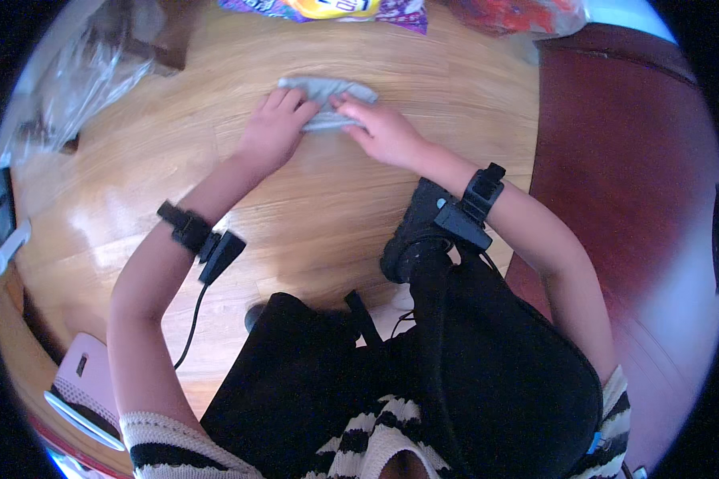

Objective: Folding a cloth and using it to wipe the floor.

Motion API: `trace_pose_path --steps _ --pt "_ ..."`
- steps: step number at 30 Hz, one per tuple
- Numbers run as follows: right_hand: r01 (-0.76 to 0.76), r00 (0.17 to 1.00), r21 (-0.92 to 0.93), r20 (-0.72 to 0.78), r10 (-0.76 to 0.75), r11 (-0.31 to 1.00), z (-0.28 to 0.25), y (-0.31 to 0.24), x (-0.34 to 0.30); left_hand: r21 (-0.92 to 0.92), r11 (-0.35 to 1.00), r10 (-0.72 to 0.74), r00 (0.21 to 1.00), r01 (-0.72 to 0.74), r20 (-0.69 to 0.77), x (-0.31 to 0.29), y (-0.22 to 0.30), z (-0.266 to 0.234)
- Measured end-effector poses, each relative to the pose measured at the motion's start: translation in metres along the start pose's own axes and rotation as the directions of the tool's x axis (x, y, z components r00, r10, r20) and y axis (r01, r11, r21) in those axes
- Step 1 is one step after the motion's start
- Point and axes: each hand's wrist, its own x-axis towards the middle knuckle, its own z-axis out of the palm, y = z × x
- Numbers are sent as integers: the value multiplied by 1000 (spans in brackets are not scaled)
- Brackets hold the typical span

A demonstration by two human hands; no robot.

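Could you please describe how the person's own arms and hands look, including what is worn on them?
The left hand and right hand show no gloves. Each forearm carries a black strap with a black wedge-shaped device; a thin black cable hangs from the left one. Short knitted sleeves are striped cream and black.

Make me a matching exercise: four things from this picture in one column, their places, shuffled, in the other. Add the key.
Things
1. Grey-blue cloth
2. Purple-and-yellow package
3. Clear plastic
4. Pink object with a slot

Places
A. Upper left of the picture
B. Lower left, beside the left forearm
C. Touched by the left hand and right hand
D. Cut off by the top edge

Pairs: 1-C, 2-D, 3-A, 4-B
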Motion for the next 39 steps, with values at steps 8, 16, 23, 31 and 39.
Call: trace_pose_path --steps 8,16,23,31,39 --pt "260 943 85 190 -272 962 34 -54 5 51 961 -275 933 270 233 -83 32 -34" --pt "-53 995 321 100 22 946 -44 -22 -7 -248 966 -80 997 73 -20 6 29 -48" --pt "-255 921 199 -248 300 946 -108 69 -76 -283 946 156 987 -160 -37 147 65 15" --pt "-484 821 -84 -386 420 871 -50 69 -95 -291 895 314 941 -337 -125 156 56 100" --pt "-276 956 -215 40 291 937 -38 -13 -56 -366 869 422 884 -332 201 78 -5 37"
